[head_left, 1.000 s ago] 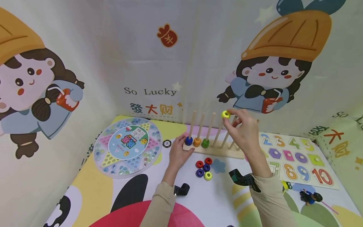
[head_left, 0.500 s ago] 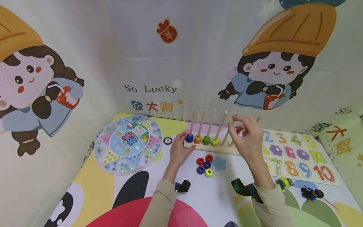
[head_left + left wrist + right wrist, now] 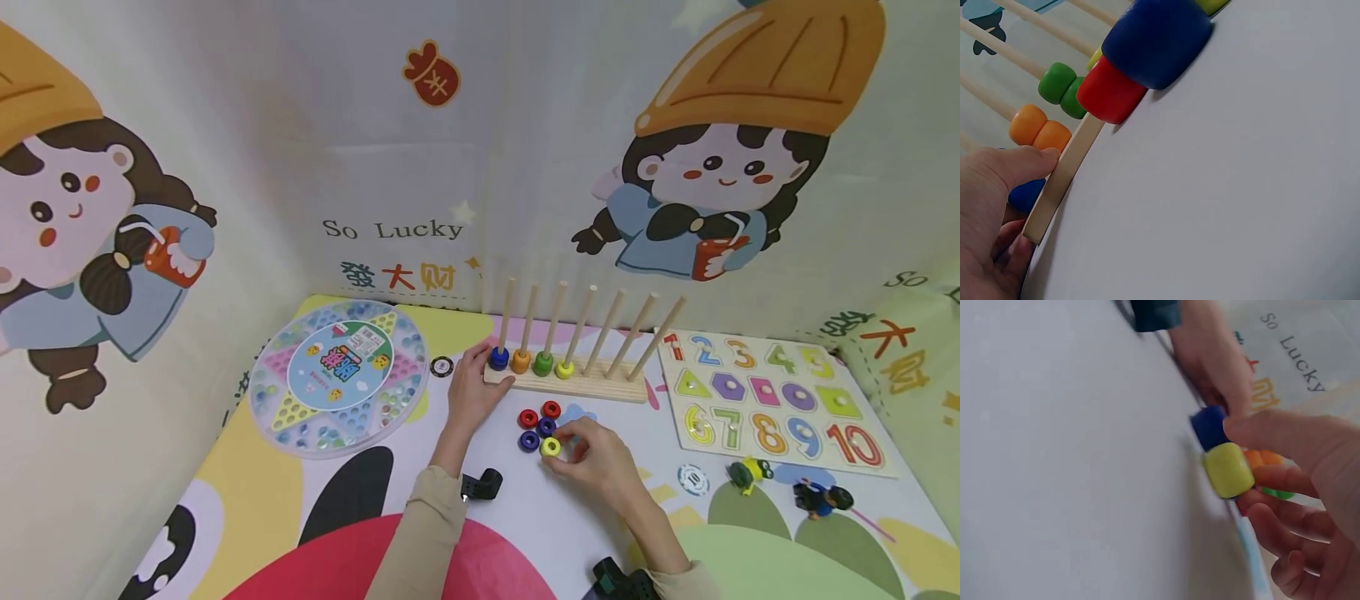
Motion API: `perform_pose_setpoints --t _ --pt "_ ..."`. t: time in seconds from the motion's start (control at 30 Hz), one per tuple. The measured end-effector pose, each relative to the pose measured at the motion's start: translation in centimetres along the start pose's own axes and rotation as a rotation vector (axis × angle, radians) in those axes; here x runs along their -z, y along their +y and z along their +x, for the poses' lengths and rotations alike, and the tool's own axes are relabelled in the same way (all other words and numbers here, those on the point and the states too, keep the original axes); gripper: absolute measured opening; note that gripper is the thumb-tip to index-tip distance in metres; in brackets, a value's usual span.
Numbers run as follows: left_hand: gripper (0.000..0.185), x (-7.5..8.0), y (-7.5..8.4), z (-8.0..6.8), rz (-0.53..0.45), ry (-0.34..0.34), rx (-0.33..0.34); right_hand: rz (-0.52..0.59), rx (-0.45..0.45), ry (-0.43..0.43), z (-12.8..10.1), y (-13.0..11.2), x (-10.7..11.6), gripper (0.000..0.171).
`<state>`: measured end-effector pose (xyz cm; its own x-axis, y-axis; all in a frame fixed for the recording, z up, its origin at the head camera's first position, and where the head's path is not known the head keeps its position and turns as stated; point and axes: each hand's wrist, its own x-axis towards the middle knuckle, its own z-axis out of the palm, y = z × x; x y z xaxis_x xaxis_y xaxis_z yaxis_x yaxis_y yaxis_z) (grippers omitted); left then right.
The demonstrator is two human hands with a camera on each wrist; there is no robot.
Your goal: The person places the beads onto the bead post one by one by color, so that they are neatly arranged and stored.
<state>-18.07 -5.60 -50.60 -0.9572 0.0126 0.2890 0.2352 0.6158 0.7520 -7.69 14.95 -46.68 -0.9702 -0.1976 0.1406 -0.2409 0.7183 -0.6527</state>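
Observation:
My left hand (image 3: pixel 474 387) grips the left end of a wooden peg stand (image 3: pixel 600 387), thumb along its front edge. Beads sit low on its pegs: blue (image 3: pixel 498 359), orange (image 3: pixel 521 362), green (image 3: pixel 543 363) and yellow (image 3: pixel 565 369); the three right pegs are bare. In front of the stand lies a cluster of loose red beads (image 3: pixel 528 419), blue beads (image 3: pixel 528 441) and one yellow bead (image 3: pixel 551 451). My right hand (image 3: pixel 596 462) pinches that yellow bead at the table; in the right wrist view, the thumb and fingers lie around the yellow bead (image 3: pixel 1229 470) beside a blue one.
A round Chinese checkers board (image 3: pixel 337 379) lies to the left, with a dark poker chip (image 3: pixel 442 367) beside it. A number puzzle board (image 3: pixel 780 400) lies at right, with a light chip (image 3: pixel 693 480) and two small figures (image 3: pixel 750 473) in front. A printed curtain hangs behind.
My right hand let a yellow bead down onto the fourth peg, then moved down and left to the loose yellow bead. My left hand stays on the stand.

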Motion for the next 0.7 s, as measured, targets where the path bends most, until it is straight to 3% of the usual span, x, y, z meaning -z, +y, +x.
perform_pose_setpoints --t 0.17,0.33,0.53,0.7 --pt "0.064 0.1 0.1 0.0 -0.002 -0.001 -0.001 -0.02 -0.062 -0.023 -0.4 -0.2 -0.5 0.027" --pt "0.064 0.2 0.3 0.0 -0.028 0.0 -0.001 0.033 -0.025 -0.001 0.0 -0.1 0.7 0.026" --pt "0.064 0.3 0.3 0.0 -0.036 0.0 0.013 0.062 0.108 0.16 1.8 0.0 3.7 0.031" --pt "0.064 0.3 0.2 -0.1 -0.038 0.0 0.01 0.051 0.154 0.313 3.5 -1.1 6.0 0.029"
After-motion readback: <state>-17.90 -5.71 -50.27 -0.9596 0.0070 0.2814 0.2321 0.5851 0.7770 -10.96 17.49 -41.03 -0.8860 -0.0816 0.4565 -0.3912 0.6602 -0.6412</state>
